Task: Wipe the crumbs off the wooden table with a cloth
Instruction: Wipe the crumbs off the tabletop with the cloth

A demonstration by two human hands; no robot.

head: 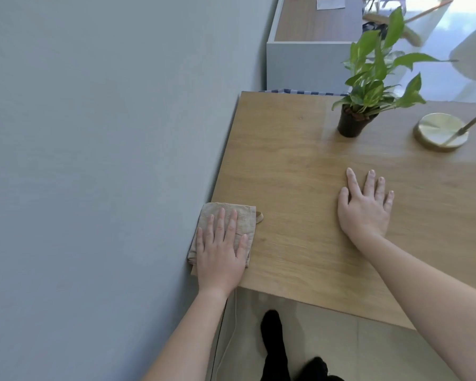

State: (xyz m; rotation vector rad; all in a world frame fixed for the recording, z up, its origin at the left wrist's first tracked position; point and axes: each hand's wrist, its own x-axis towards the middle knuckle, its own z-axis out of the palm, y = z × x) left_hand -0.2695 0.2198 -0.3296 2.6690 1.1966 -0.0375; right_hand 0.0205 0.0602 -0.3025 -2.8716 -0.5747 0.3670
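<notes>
A folded beige cloth [242,215] lies at the near left corner of the wooden table [291,166], right against the grey wall. My left hand [220,248] presses flat on the cloth with straight fingers. My right hand [364,204] rests palm down on the bare wood near the table's middle, fingers spread and holding nothing. I can make out no crumbs on the wood; only a faint dark speck [263,239] shows just right of the cloth.
A potted green plant [353,123] stands at the back of the table. A round brass lamp base [440,132] with a slanted stem sits right of it. The grey wall [94,160] borders the table's left edge. A white cable [230,334] hangs below the front edge.
</notes>
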